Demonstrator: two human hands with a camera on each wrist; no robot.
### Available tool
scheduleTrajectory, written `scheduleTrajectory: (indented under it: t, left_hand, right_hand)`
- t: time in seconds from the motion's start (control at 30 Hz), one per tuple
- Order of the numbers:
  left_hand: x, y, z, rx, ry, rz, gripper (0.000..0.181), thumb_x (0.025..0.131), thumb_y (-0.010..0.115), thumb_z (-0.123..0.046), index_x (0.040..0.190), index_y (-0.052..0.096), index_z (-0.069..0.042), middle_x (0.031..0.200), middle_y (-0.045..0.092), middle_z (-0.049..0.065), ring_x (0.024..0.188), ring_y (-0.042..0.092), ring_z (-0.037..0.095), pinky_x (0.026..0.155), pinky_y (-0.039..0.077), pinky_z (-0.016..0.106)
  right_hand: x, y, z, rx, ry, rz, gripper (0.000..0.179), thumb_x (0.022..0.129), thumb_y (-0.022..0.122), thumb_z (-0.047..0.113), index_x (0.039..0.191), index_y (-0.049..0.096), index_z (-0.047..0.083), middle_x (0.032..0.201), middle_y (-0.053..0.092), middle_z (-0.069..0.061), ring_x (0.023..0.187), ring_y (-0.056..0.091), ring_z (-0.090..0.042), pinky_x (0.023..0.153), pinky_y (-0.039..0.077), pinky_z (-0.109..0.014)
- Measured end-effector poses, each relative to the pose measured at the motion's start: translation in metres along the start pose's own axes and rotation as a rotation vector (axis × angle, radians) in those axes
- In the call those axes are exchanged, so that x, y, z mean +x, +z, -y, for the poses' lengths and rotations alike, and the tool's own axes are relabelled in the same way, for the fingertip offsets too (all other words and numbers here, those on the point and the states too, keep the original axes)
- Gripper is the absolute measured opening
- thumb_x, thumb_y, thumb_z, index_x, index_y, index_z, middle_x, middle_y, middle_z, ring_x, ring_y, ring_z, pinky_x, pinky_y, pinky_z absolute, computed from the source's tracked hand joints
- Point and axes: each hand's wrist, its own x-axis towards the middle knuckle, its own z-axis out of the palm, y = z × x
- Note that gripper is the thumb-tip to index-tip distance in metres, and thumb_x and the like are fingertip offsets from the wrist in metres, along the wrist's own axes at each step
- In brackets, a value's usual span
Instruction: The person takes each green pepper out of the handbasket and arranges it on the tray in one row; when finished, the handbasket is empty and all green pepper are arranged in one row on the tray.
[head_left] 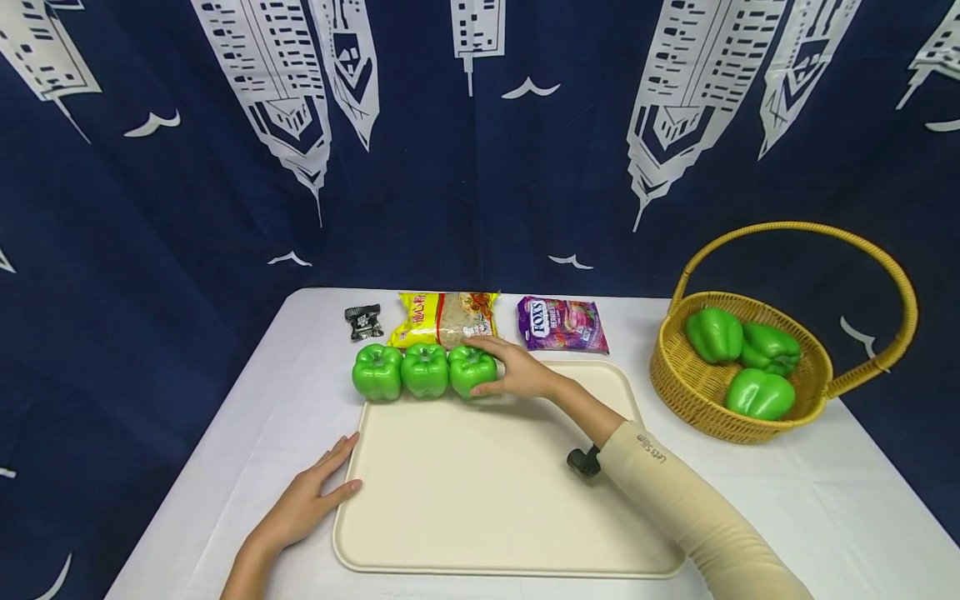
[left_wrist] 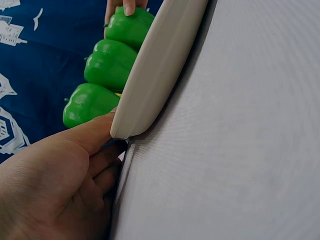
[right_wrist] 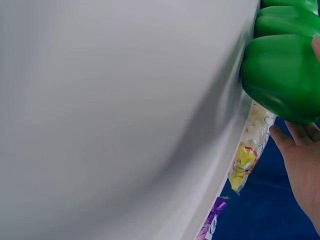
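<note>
Three green bell peppers stand in a row along the far left rim of a cream tray (head_left: 480,492). My right hand (head_left: 521,372) holds the rightmost bell pepper (head_left: 467,372), thumb on the near side and fingers on the far side. Beside it are the middle bell pepper (head_left: 424,370) and the left bell pepper (head_left: 377,372), close together. At the tray's left edge rests my left hand (head_left: 300,502), its fingers fairly straight. The left wrist view shows that hand (left_wrist: 55,175) touching the tray's corner.
A wicker basket (head_left: 675,398) with a tall handle stands at the right, holding three more green peppers (head_left: 760,394). Behind the tray lie a small black packet (head_left: 364,322), a yellow food bag (head_left: 412,321) and a purple candy bag (head_left: 562,325).
</note>
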Motion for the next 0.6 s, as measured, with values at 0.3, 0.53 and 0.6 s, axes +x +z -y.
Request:
scheduleTrajectory:
  t: [0.3, 0.53, 0.6]
  left_hand:
    - [0.000, 0.000, 0.000, -0.001, 0.004, -0.003, 0.065, 0.089, 0.060, -0.036, 0.144, 0.033, -0.015, 0.147, 0.027, 0.019, 0.134, 0.023, 0.038, 0.102, 0.020, 0.061]
    - [0.000, 0.001, 0.001, 0.001, 0.002, -0.008, 0.065, 0.089, 0.060, -0.037, 0.144, 0.034, -0.016, 0.147, 0.027, 0.018, 0.134, 0.023, 0.038, 0.102, 0.020, 0.061]
    - [0.000, 0.000, 0.001, 0.005, 0.002, -0.011, 0.065, 0.089, 0.060, -0.036, 0.144, 0.034, -0.015, 0.147, 0.027, 0.018, 0.134, 0.024, 0.038, 0.102, 0.020, 0.061]
  right_hand:
    - [-0.018, -0.015, 0.002, 0.037, -0.006, -0.029, 0.076, 0.074, 0.079, 0.033, 0.138, 0.044, 0.012, 0.138, 0.043, -0.004, 0.128, 0.037, -0.021, 0.103, 0.031, -0.046]
    - [-0.068, -0.052, 0.000, -0.021, 0.037, -0.124, 0.066, 0.077, 0.076, 0.034, 0.134, 0.049, 0.013, 0.134, 0.048, -0.003, 0.124, 0.042, -0.023, 0.101, 0.034, -0.047]
    - [-0.086, -0.067, -0.002, -0.058, 0.056, -0.170, 0.066, 0.077, 0.076, 0.033, 0.134, 0.049, 0.013, 0.134, 0.048, -0.004, 0.124, 0.042, -0.026, 0.100, 0.034, -0.049]
